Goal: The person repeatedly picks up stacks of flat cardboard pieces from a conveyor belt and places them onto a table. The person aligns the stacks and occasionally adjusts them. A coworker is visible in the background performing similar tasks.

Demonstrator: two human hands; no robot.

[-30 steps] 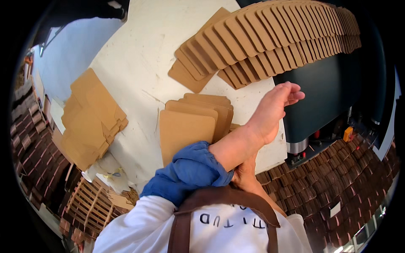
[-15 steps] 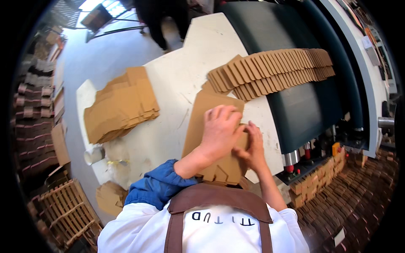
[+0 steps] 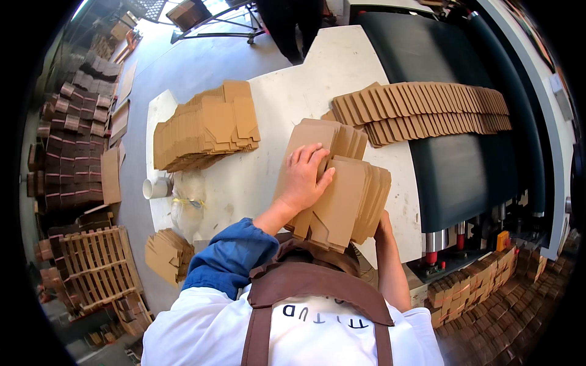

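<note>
A thick stack of folded brown cardboard blanks (image 3: 342,198) stands tilted at the near edge of the table, its right-hand edges fanned apart. My left hand (image 3: 302,180) lies on its upper left face, fingers spread and thumb apart, pressing against the top sheet. At the stack's lower right side is my right hand (image 3: 383,227), mostly hidden behind the cardboard, so its fingers do not show.
Shingled cardboard blanks (image 3: 427,110) run from the white table (image 3: 274,91) onto a dark green conveyor belt (image 3: 464,165). Another cardboard stack (image 3: 204,128) lies at the left, near a white cup (image 3: 157,187). A wooden pallet (image 3: 101,262) is on the floor. Beyond the table stands a person (image 3: 290,27).
The stack now shows fanned, tilted edges toward the right. My right hand has moved from its right edge down to its lower side. My left hand's fingers have spread. The whole view has shifted.
</note>
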